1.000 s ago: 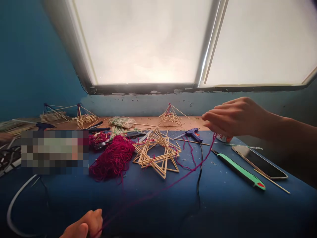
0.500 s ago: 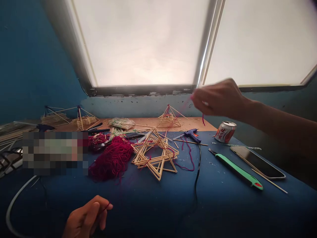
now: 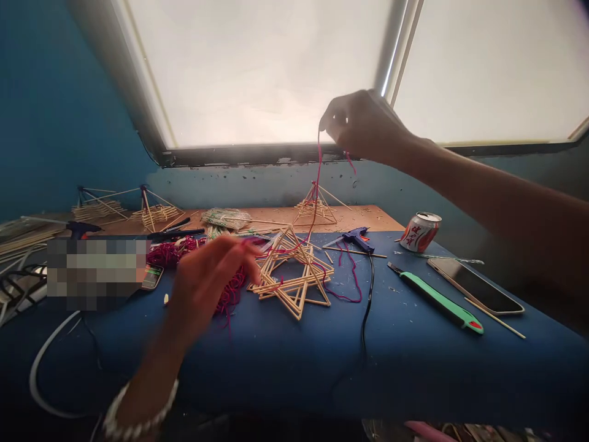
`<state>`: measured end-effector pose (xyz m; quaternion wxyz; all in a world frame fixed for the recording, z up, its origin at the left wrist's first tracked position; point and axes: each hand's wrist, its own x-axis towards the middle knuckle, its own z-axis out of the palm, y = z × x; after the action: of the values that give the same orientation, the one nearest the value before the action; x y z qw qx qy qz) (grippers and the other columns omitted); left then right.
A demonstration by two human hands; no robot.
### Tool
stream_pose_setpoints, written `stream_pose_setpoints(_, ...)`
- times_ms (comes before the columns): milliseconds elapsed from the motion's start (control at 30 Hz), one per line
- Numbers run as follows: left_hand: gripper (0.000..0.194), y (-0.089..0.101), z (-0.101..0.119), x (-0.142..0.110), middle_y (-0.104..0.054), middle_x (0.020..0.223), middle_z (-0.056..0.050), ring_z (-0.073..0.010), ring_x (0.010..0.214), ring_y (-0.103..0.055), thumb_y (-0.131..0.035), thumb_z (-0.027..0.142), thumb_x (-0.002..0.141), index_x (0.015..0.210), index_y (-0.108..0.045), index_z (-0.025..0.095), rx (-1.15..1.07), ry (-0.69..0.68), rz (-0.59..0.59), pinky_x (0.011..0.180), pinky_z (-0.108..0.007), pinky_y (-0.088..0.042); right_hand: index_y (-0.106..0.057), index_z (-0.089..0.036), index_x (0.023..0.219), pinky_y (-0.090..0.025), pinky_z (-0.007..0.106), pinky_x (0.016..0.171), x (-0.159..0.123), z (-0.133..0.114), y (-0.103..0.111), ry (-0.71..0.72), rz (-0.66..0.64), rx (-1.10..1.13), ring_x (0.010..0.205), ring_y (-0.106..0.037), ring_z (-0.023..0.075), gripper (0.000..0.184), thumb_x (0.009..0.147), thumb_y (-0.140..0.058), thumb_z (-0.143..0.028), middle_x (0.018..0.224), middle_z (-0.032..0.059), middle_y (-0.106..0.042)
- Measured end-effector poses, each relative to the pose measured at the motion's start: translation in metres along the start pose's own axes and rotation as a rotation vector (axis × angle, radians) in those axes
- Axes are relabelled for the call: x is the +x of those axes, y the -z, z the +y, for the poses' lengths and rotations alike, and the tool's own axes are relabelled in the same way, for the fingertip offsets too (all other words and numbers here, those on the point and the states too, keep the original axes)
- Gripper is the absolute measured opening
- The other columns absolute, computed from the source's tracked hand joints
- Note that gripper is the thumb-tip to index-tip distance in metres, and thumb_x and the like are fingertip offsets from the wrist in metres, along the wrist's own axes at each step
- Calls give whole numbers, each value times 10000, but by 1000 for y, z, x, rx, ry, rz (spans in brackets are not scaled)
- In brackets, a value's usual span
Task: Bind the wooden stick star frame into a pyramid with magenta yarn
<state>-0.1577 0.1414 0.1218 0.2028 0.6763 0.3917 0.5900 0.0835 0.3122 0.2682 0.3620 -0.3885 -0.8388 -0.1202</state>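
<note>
My right hand [image 3: 363, 126] is raised high in front of the window, pinching a strand of magenta yarn [image 3: 316, 178]. The strand hangs down past a small stick pyramid [image 3: 315, 207] towards a flat star frame of glued wooden sticks [image 3: 289, 276]. My left hand [image 3: 211, 276] is blurred, low over a tangled magenta yarn pile [image 3: 232, 294], its fingertips close to the frame's left side. Whether those fingers hold yarn is hard to see. A beaded bracelet [image 3: 138, 414] circles my left wrist.
A blue hot glue gun [image 3: 359, 239] with a black cord lies behind the frame. To the right are a soda can [image 3: 420, 232], a green utility knife [image 3: 437, 301] and a smartphone [image 3: 473, 285]. Stick pyramids [image 3: 154, 215] stand on the far wooden ledge [image 3: 359, 216].
My right hand has risen and moved left, lifting the yarn strand. My left hand has moved from the near table edge up over the yarn pile.
</note>
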Motion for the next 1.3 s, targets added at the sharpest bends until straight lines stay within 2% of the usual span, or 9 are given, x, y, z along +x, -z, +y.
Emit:
stream_pose_setpoints(67,262,-9,10,44,-642,637,5,-122,595,-614,-559,401,967,894,-698,192,-16,-103,-83,694,-294,-535,-662,25,1032,-277,240,664,-4,0,-4,-12,-34,11,735,-488,36,296,920,-508,-201,730,-21,-580)
stream_pose_setpoints(167,233,-19,19,93,-659,662,-4,-105,640,-638,-561,330,963,907,-717,165,71,-196,-106,711,-269,-532,-682,-31,1023,-281,206,566,-13,-1,-10,-8,-182,335,588,-402,24,221,925,-514,-134,615,-55,-496)
stream_pose_setpoints(300,214,-27,17,125,-687,705,-16,-98,688,-635,-578,281,940,870,-742,164,155,-296,-88,683,-244,-512,-679,-126,1023,-227,240,451,-35,-14,-23,17,-456,816,483,-239,61,411,1038,-403,-431,541,-76,-304)
stream_pose_setpoints(400,213,-29,8,140,-699,726,-18,-97,686,-619,-594,287,923,835,-747,166,191,-302,-80,655,-242,-487,-688,-137,1017,-187,241,438,-48,-26,-41,138,-542,910,493,-214,61,443,982,-511,-541,562,-85,-250)
stream_pose_setpoints(533,212,-28,-1,155,-710,756,-21,-92,662,-582,-604,290,910,827,-755,166,278,-312,-92,631,-242,-458,-713,-114,995,-143,243,440,-45,-28,-66,286,-471,927,496,-167,55,420,989,-533,-493,568,-95,-182)
stream_pose_setpoints(667,229,-24,-5,164,-701,753,-31,-100,684,-599,-588,304,922,816,-728,158,241,-290,-216,627,-232,-476,-710,-115,900,-158,237,441,-32,-17,-79,339,-396,917,497,-195,51,427,1022,-478,-452,567,-87,-194)
stream_pose_setpoints(1033,249,-7,-30,182,-673,740,-29,-91,646,-582,-585,326,926,778,-679,148,321,-248,-236,622,-224,-472,-686,-120,805,-209,233,457,-20,-7,-78,286,-311,850,509,-255,46,410,1002,-521,-440,555,-65,-314)
stream_pose_setpoints(1133,386,-2,-34,182,-632,648,-22,-96,614,-557,-554,399,953,677,-661,152,448,-207,-219,612,-234,-444,-685,-119,783,-195,241,453,-17,-1,-86,236,-271,798,501,-234,46,428,987,-534,-464,544,-69,-282)
stream_pose_setpoints(1300,503,2,-33,178,-575,526,-14,-75,449,-435,-559,545,933,644,-703,160,624,-61,-366,480,-240,-325,-657,-135,753,-185,253,472,-12,10,-102,177,-226,728,524,-224,55,409,976,-544,-458,558,-60,-280)
